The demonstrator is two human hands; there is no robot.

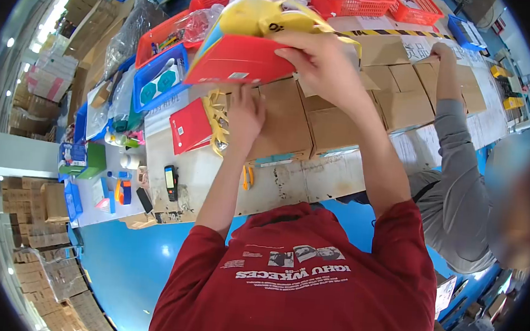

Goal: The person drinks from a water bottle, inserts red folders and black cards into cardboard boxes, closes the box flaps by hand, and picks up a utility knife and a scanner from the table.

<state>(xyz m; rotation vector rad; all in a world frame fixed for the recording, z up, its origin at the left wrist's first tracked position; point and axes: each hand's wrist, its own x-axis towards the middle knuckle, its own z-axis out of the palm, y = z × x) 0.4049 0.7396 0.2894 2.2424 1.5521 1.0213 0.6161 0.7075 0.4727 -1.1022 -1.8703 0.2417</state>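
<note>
My right hand (318, 64) pinches the edge of a red flat packet (241, 62) with a small white label, raised above the boxes. Puffy yellow material (250, 18) with black print sits against its upper side; I cannot tell whether the two are joined. Lower down, my left hand (245, 114) rests at the left end of an open cardboard box (283, 120), fingers stretched out and holding nothing. Beside it on the table lie more red packets (191, 128) with curly yellow strips (217, 122).
Several cardboard boxes (338, 127) line the table (276, 188). Red baskets (356, 4) and a blue bin (160, 78) stand behind. A handheld scanner (170, 182) lies at left, near orange scissors (247, 178). A co-worker's arm (453, 117) reaches over a box at right.
</note>
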